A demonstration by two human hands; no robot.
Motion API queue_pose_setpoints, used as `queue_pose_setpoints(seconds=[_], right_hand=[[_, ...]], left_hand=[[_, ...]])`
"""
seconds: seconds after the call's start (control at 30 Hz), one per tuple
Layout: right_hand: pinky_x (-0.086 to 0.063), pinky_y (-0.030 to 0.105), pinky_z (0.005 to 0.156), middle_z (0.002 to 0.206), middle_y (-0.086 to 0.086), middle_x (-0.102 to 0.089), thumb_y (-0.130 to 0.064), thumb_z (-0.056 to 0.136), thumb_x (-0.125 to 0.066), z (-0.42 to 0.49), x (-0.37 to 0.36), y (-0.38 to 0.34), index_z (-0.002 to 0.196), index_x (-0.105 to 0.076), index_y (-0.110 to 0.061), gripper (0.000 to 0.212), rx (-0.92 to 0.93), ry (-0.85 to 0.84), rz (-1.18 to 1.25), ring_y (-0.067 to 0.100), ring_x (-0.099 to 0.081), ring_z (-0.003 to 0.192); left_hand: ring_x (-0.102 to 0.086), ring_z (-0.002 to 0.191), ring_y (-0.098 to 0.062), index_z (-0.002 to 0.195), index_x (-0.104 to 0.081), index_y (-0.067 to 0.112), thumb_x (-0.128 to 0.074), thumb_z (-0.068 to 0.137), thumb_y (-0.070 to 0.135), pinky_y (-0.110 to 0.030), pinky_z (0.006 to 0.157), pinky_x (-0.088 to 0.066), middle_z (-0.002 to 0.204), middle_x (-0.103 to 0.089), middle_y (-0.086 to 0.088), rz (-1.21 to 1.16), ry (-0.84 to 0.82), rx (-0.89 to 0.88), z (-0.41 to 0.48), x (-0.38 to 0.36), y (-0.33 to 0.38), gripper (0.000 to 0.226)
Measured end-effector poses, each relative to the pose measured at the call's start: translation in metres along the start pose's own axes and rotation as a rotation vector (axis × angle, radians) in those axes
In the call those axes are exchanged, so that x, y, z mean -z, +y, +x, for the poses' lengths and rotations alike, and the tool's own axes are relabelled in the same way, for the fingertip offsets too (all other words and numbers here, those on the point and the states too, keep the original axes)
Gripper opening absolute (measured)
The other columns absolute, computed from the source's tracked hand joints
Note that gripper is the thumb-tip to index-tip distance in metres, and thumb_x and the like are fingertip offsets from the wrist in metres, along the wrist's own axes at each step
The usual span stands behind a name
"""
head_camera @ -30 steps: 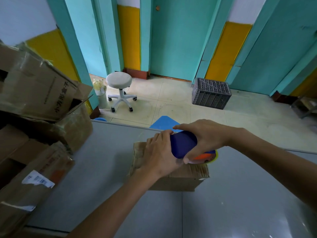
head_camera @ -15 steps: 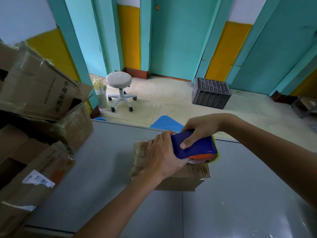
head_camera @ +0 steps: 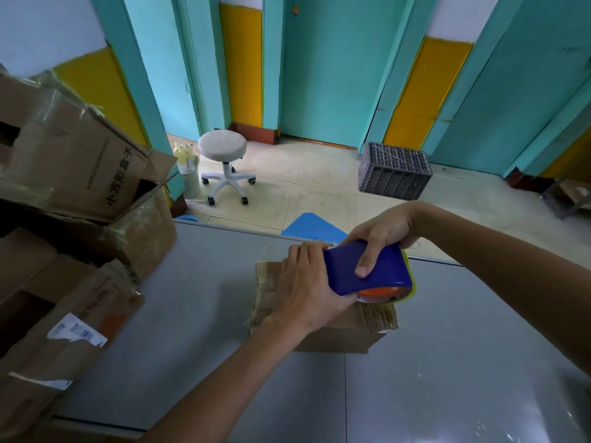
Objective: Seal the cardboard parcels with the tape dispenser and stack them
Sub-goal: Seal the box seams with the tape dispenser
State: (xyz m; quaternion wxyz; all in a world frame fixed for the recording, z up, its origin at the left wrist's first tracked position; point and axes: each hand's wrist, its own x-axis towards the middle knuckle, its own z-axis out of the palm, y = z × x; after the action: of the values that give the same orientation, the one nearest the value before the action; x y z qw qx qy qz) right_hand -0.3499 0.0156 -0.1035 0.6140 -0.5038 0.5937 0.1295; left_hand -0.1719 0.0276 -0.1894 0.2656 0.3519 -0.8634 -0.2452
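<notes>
Parcel (head_camera: 339, 338) of brown cardboard sits in the middle of the grey tabletop (head_camera: 208, 298). That is what the head camera shows.

The left hand (head_camera: 307, 289) lies on top of the parcel and pushes it down. Its fingertips are hidden at the far edge, so I cannot tell if they hook over it.

The right hand (head_camera: 383, 228) grips the blue tape dispenser (head_camera: 345, 273). Its fingers wrap round the far side and the thumb sits on top. The dispenser rests on the right part of the parcel top, touching the left hand.

The parcel is long from left to right, and the dispenser points the same way. The right edge of the parcel is just under the round end of the dispenser. So I think the next pull goes to the right, over that edge, while the left hand keeps the parcel from sliding.

More boxes (head_camera: 64, 174) are piled up on the left, where this one may be stacked.
</notes>
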Motion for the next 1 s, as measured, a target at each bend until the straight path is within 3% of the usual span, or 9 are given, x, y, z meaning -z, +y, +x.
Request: queue_pose_setpoints(seconds=[0.1, 0.17, 0.27, 0.4, 0.5, 0.6, 0.73, 1.0], right_hand=[[-0.055, 0.025, 0.066, 0.105, 0.004, -0.066, -0.026, 0.07, -0.07, -0.002, -0.005, 0.001, 0.117, -0.053, -0.014, 0.051, 0.011, 0.033, 0.018, 0.015, -0.067, 0.086], [-0.056, 0.025, 0.066, 0.104, 0.004, -0.066, -0.023, 0.073, -0.066, -0.005, -0.009, 0.001, 0.119, -0.053, -0.014, 0.049, 0.023, 0.03, 0.036, 0.016, -0.066, 0.087], [-0.056, 0.027, 0.071, 0.11, 0.001, -0.065, -0.026, 0.073, -0.066, -0.01, -0.014, 0.004, 0.124, -0.05, -0.021, 0.054, 0.038, 0.042, 0.038, 0.017, -0.066, 0.093], [-0.057, 0.029, 0.073, 0.111, -0.002, -0.065, -0.03, 0.071, -0.065, -0.012, -0.017, 0.004, 0.117, -0.051, -0.035, 0.048, 0.047, 0.083, 0.073, 0.016, -0.066, 0.094], [-0.057, 0.027, 0.071, 0.109, -0.001, -0.066, -0.033, 0.07, -0.065, -0.009, -0.015, 0.001, 0.112, -0.054, -0.035, 0.043, 0.018, 0.088, 0.096, 0.018, -0.066, 0.094], [-0.057, 0.028, 0.071, 0.109, 0.001, -0.068, -0.033, 0.069, -0.066, -0.005, -0.012, 0.001, 0.114, -0.055, -0.033, 0.046, 0.011, 0.104, 0.098, 0.019, -0.067, 0.092], [-0.056, 0.026, 0.066, 0.103, 0.0, -0.07, -0.029, 0.069, -0.066, -0.011, -0.011, 0.005, 0.116, -0.055, -0.03, 0.048, 0.04, 0.082, 0.109, 0.017, -0.068, 0.086], [-0.056, 0.026, 0.071, 0.108, -0.002, -0.069, -0.026, 0.071, -0.066, -0.049, -0.015, 0.059, 0.124, -0.052, -0.03, 0.055, 0.126, 0.129, 0.098, 0.019, -0.067, 0.094]], left_hand=[[-0.033, 0.122, -0.011, 0.136, -0.03, 0.018, -0.074, 0.058, 0.064, -0.025, 0.099, -0.036, 0.136, -0.037, 0.003, -0.025, -0.13, -0.036, -0.001, 0.011, -0.004, 0.101], [-0.017, 0.134, -0.009, 0.144, -0.014, 0.023, -0.072, 0.053, 0.07, -0.028, 0.112, -0.019, 0.149, -0.019, 0.006, 0.0, -0.242, -0.077, -0.004, 0.025, -0.016, 0.118], [0.009, 0.136, 0.0, 0.148, 0.002, 0.023, -0.072, 0.046, 0.075, -0.029, 0.114, 0.003, 0.154, 0.006, 0.012, 0.105, -0.358, -0.03, -0.01, 0.044, -0.051, 0.136], [0.025, 0.133, -0.005, 0.146, 0.019, 0.02, -0.066, 0.052, 0.079, -0.037, 0.115, 0.011, 0.154, 0.023, 0.004, 0.368, -0.566, 0.022, -0.013, 0.049, -0.079, 0.139], [0.031, 0.134, -0.011, 0.146, 0.019, 0.017, -0.059, 0.059, 0.08, -0.044, 0.115, 0.013, 0.153, 0.028, -0.001, 0.462, -0.566, -0.062, -0.011, 0.037, -0.08, 0.133], [0.023, 0.14, -0.014, 0.147, 0.016, 0.016, -0.062, 0.062, 0.074, -0.04, 0.116, 0.01, 0.155, 0.02, 0.0, 0.435, -0.547, -0.093, -0.008, 0.034, -0.079, 0.128], [-0.012, 0.137, -0.014, 0.147, -0.007, 0.019, -0.071, 0.06, 0.066, -0.032, 0.112, -0.013, 0.149, -0.014, 0.003, 0.353, -0.496, -0.09, -0.007, 0.038, -0.077, 0.118], [-0.018, 0.131, -0.012, 0.144, -0.009, 0.024, -0.071, 0.058, 0.069, -0.032, 0.111, -0.017, 0.145, -0.017, 0.005, 0.415, -0.537, -0.043, -0.002, 0.039, -0.078, 0.115]])
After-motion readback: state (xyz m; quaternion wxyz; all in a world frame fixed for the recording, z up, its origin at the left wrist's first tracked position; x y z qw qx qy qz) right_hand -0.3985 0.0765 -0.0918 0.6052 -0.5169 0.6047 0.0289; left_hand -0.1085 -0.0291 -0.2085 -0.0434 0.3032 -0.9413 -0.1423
